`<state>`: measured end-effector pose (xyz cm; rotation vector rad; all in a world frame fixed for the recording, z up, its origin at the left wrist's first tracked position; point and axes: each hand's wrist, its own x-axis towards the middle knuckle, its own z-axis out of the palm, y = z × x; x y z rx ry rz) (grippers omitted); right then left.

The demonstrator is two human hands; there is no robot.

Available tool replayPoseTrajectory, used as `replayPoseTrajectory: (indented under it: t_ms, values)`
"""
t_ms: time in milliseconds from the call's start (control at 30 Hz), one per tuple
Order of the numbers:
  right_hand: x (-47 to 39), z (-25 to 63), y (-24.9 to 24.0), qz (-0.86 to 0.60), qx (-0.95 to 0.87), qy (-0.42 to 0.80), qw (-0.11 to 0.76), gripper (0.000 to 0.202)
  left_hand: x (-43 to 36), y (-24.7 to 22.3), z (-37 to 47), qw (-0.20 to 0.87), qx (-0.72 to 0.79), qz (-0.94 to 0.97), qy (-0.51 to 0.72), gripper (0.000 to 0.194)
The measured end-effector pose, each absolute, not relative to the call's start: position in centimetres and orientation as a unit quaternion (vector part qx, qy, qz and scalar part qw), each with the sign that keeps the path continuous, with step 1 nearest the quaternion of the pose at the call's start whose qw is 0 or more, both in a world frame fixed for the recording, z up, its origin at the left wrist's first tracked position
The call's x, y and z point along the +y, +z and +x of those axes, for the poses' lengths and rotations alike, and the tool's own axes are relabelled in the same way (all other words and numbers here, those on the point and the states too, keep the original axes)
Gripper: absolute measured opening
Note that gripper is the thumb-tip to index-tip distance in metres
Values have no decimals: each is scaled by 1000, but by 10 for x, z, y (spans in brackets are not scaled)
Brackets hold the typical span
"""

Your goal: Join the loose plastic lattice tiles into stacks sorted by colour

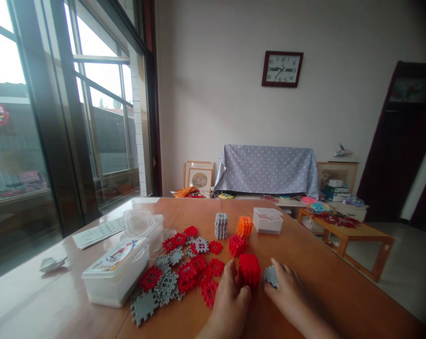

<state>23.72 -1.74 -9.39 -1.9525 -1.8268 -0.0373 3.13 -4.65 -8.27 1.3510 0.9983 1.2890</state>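
My left hand (pixel 230 301) is closed against the left side of a stack of solid red interlocking tiles (pixel 249 269), its thumb in front and its fingers along the side. To the right of that stack, my right hand (pixel 287 285) holds grey interlocking tiles (pixel 271 277); the palm hides part of them, so I cannot tell how many. Behind the red stack lie a smaller stack of red window tiles (pixel 237 246), an orange stack (pixel 244 227) and an upright grey stack (pixel 221 226). Loose red and grey tiles (pixel 167 281) spread in a heap left of my left hand.
A lidded plastic box (pixel 116 278) stands left of the heap, with an open clear container (pixel 152 228) behind it. A small clear box (pixel 267 221) is at the back right. A paper booklet (pixel 98 233) and a crumpled wrapper (pixel 53 264) lie on the left.
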Motion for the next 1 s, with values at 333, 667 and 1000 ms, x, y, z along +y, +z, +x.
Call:
replayPoseTrajectory:
  t_ms: [333, 667, 1000]
  values:
    - [-28, 233, -83, -705, -661, 13, 257, 82, -53, -68, 30, 501, 389, 553, 539, 68]
    - [-40, 255, -47, -629, -677, 104, 367, 79, -48, -70, 32, 512, 402, 541, 533, 80]
    - [-42, 256, -62, -586, -679, 202, 392, 83, -33, -37, 17, 442, 461, 637, 432, 95]
